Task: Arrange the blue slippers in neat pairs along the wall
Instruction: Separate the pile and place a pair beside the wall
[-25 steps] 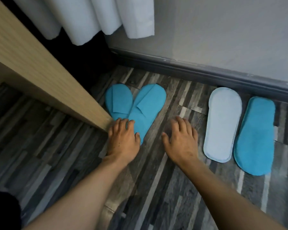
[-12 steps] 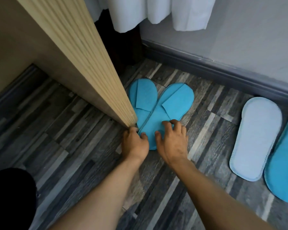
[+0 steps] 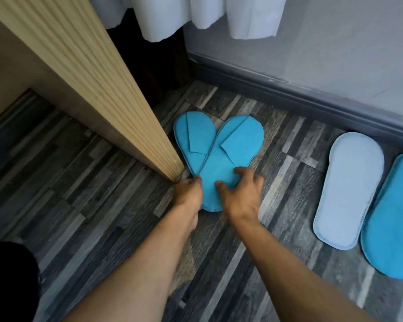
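Two flat blue slippers lie on the floor in a V, heels overlapping. The left slipper (image 3: 194, 138) sits partly under the right slipper (image 3: 230, 154). My left hand (image 3: 188, 194) pinches the heel edge of the left slipper, beside the wooden panel's corner. My right hand (image 3: 241, 194) presses its fingers on the heel half of the right slipper. Two more slippers lie to the right, near the wall: one shows its pale sole (image 3: 349, 189), the other (image 3: 392, 219) is blue and cut off by the frame edge.
A light wooden panel (image 3: 98, 84) juts out on the left, its corner next to my left hand. A dark skirting board (image 3: 300, 98) runs along the grey wall. White cloth (image 3: 207, 15) hangs above. The floor is grey striped wood.
The view has shifted left and closer. My right hand moved from the bare floor onto the right slipper. My left hand slid down to the heel edge of the left slipper.
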